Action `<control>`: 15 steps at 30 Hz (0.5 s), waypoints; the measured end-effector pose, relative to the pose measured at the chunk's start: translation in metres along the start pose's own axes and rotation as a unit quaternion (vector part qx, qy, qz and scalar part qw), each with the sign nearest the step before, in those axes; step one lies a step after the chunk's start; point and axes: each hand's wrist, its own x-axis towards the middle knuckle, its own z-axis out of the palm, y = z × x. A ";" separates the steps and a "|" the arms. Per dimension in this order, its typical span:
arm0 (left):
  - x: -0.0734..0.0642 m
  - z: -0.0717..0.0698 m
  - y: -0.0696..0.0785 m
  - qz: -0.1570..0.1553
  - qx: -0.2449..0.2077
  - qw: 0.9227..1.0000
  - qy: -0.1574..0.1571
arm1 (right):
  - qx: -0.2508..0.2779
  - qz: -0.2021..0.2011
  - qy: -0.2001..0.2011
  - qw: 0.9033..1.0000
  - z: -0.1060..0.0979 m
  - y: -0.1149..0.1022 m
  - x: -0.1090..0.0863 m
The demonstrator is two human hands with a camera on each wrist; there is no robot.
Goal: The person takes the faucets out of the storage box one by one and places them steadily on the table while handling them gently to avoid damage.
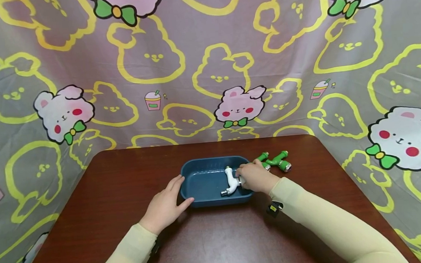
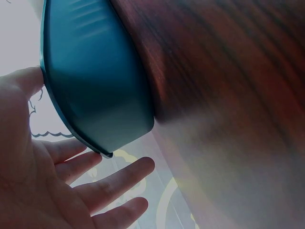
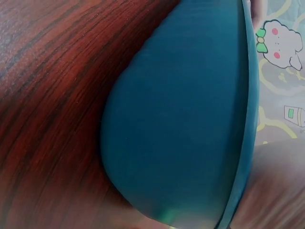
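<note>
A blue oblong plastic basin (image 1: pixel 215 202) stands on the table. Inside it, toward its right end, is a white faucet (image 1: pixel 231 181) with metal ends. My right hand (image 1: pixel 258 178) reaches over the basin's right rim and grips the faucet by its right side; the fingertips are partly hidden. At the other end, my left hand (image 1: pixel 165 205) touches the basin, fingers spread along its left side. The left wrist view has the thumb on the rim of the basin (image 2: pixel 100 81) and the fingers relaxed. The right wrist view is mostly filled by the basin's outer wall (image 3: pixel 176 114).
Green faucets (image 1: pixel 276 159) with metal ends lie just behind and right of the basin, partly covered by the right hand. The brown wooden table (image 1: pixel 125 174) is bordered at the back and sides by a cartoon-print cloth (image 1: pixel 175 40).
</note>
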 end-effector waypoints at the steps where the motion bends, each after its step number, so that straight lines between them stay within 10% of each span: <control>1: 0.000 0.000 0.000 0.000 0.000 1.000 0.000 | 0.000 0.001 0.000 1.000 0.000 0.000 0.000; 15: 0.000 0.000 0.000 0.000 -0.002 1.000 0.003 | -0.008 0.003 0.000 1.000 0.000 0.000 0.001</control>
